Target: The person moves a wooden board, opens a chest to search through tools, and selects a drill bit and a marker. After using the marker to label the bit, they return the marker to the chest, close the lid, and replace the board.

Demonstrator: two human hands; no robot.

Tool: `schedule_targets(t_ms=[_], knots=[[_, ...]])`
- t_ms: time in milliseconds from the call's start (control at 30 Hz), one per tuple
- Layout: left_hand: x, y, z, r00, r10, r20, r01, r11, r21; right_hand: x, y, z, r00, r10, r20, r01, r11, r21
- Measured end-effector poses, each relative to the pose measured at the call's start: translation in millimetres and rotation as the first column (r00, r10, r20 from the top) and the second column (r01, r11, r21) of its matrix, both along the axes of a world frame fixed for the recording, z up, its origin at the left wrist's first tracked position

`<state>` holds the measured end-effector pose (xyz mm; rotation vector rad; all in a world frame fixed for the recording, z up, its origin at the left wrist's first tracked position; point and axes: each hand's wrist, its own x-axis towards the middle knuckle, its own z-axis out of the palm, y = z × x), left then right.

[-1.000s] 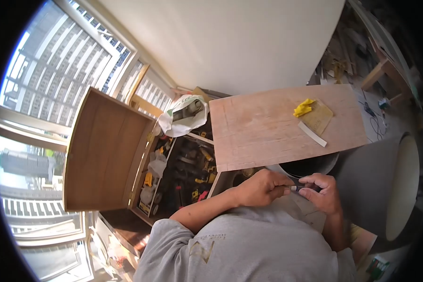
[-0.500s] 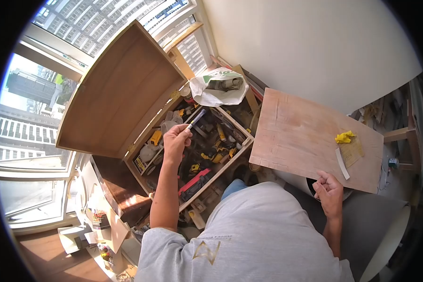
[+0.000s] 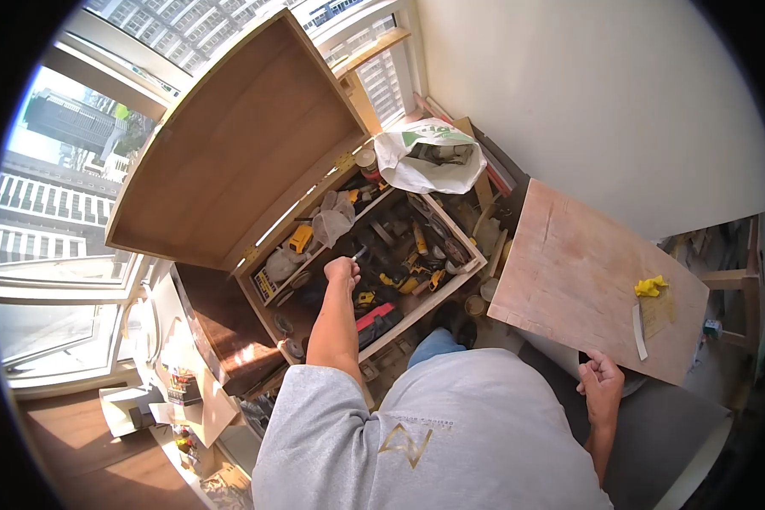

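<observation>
My left hand (image 3: 342,272) is closed round a thin, pen-like tool (image 3: 360,253), held over the open wooden chest (image 3: 433,299). Inside the chest, under and beyond that hand, lie yellow-and-black power tools (image 3: 421,239), a red-and-black case (image 3: 377,323) and a clear plastic bag (image 3: 333,219). Near the lower edge of a wooden board (image 3: 569,268), my right hand (image 3: 601,378) has its fingers curled; whether it holds anything small is hidden. A yellow cloth-like piece (image 3: 651,286) and a white curved strip (image 3: 639,331) rest on the board.
The chest's raised lid (image 3: 246,136) leans toward the windows at the upper left. Behind the chest is a white sack (image 3: 433,174). A brown cabinet (image 3: 217,323) adjoins the chest on the left, and a pale wall (image 3: 595,102) rises at the upper right.
My left hand has moved lower over the chest with the tool, which now shows less of its length. The view has shifted, and my right hand remains by the board's edge.
</observation>
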<state>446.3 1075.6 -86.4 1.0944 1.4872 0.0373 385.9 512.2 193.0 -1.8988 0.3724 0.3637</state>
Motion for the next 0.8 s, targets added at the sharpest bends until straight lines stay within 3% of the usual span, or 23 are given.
schedule_targets(t_ms=[167, 333, 400, 467, 567, 600, 667, 767, 800], knots=[[-55.8, 39.9, -29.3, 0.976, 0.147, -0.157, -0.143, 0.989, 0.038, -7.6, 8.4, -0.3, 0.996, -0.065, -0.066, 0.063, 0.998, -0.03], [-48.5, 108.4, 13.0, 0.982, 0.185, -0.035, -0.179, 0.975, 0.132, 3.5, 22.9, -3.6, 0.997, -0.03, -0.073, 0.026, 0.998, -0.055], [-40.0, 138.3, 18.0, 0.989, 0.128, 0.072, -0.137, 0.979, 0.148, 13.7, 30.9, -2.3, 0.997, -0.008, -0.071, 0.003, 0.998, -0.068], [-44.2, 171.3, 13.9, 0.996, -0.017, -0.087, 0.045, 0.943, 0.331, 21.0, 37.7, -1.8, 0.998, 0.011, -0.065, -0.016, 0.997, -0.075], [-37.7, 219.0, 5.8, 0.913, 0.12, -0.39, 0.191, 0.72, 0.668, 28.9, 42.0, -4.9, 0.999, 0.013, -0.034, -0.015, 0.997, -0.081], [-29.4, 226.1, 10.6, 0.921, 0.113, -0.372, 0.197, 0.69, 0.697, 31.3, 45.0, -3.9, 0.999, 0.01, -0.034, -0.013, 0.996, -0.083], [3.2, 200.0, 88.4, 0.952, 0.104, -0.289, 0.175, 0.589, 0.789, 33.8, 50.1, 0.5, 0.999, 0.003, -0.035, -0.007, 0.996, -0.089], [50.9, 190.0, 160.6, 0.973, 0.064, -0.222, 0.201, 0.24, 0.95, 31.3, 53.1, -3.3, 0.998, 0.038, -0.04, -0.041, 0.996, -0.079], [66.0, 191.3, 183.7, 0.981, 0.023, -0.193, 0.191, 0.073, 0.979, 30.3, 55.3, -4.2, 0.999, 0.036, -0.037, -0.039, 0.996, -0.076]])
